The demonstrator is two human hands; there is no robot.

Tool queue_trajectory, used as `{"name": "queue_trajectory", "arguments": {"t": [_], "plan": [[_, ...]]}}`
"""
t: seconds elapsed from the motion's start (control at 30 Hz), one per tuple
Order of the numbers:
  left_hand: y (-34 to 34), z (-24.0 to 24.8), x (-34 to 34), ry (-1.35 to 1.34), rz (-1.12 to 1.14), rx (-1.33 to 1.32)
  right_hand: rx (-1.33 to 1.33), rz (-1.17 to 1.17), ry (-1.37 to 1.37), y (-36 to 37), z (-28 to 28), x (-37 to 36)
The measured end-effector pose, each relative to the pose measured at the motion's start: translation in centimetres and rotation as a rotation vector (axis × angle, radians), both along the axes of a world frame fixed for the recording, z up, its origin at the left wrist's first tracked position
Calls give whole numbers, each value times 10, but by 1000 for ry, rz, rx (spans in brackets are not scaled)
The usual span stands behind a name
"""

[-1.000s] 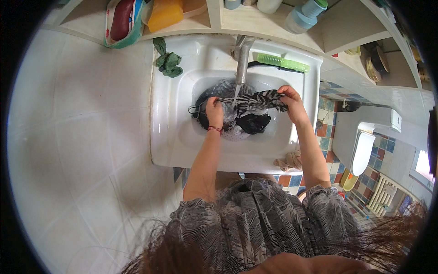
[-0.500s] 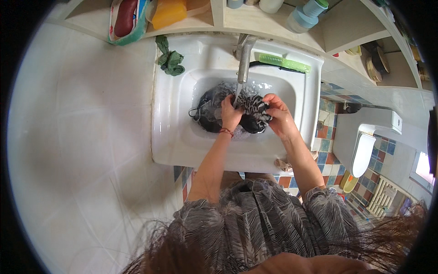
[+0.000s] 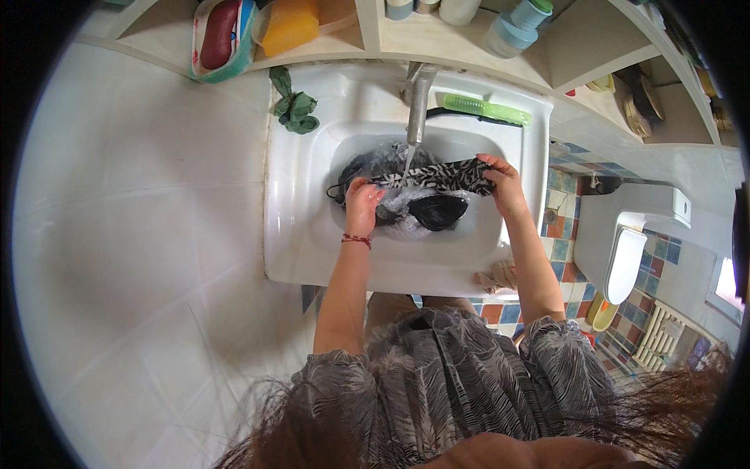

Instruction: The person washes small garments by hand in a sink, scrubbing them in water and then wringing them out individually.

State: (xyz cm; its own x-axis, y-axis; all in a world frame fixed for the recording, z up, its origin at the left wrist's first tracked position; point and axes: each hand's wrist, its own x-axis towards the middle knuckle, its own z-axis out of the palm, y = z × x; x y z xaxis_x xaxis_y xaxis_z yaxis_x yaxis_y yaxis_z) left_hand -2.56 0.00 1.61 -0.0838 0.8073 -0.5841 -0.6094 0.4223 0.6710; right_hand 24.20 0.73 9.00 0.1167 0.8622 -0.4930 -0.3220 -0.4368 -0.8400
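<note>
A black-and-white patterned cloth is stretched sideways between my hands, over the water in a white washbasin. My left hand is closed on its left end, and my right hand pinches its right end. Water runs from the metal tap onto the cloth's left half. Below the cloth, a black cup-shaped piece of fabric lies in the water. More dark wet fabric with a thin strap sits at the basin's left, partly hidden by my left hand and suds.
Dark green crumpled cloth lies on the basin's back left corner. A green comb rests at the back right. A beige cloth hangs at the front right edge. Shelves with bottles and a soap dish run behind. A toilet stands at right.
My hands have moved apart, the left leftward and the right slightly right and up. The bunched patterned cloth is now stretched out flat, and the black cup-shaped piece shows more fully beneath it.
</note>
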Motion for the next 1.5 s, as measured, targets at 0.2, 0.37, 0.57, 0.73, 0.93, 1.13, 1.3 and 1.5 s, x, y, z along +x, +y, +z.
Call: {"name": "queue_trajectory", "arguments": {"t": [0.2, 0.37, 0.57, 0.73, 0.93, 1.13, 1.3, 1.5], "plan": [[12, 58, -44, -348, -30, 61, 166, -11, 208, 3, 66, -12], [23, 122, -36, -89, 59, 140, 354, 98, 406, 7, 110, -17], [27, 21, -5, 1405, -444, 289, -2, 170, -290, 26, -42, -36], [11, -16, 40, 1742, -612, 164, -150, 752, -1275, -4, -77, -106], [28, -38, 27, 1941, -805, 287, 256, 997, -1602, -5, -111, -87], [33, -10, -5, 1508, -800, 209, 46, 416, -348, 3, -52, -53], [9, 28, -26, 1547, -747, 250, -36, 195, 343, 0, 76, -47], [10, 107, -43, 1111, -357, 345, 383, 168, 368, -17, 130, -39]]}}
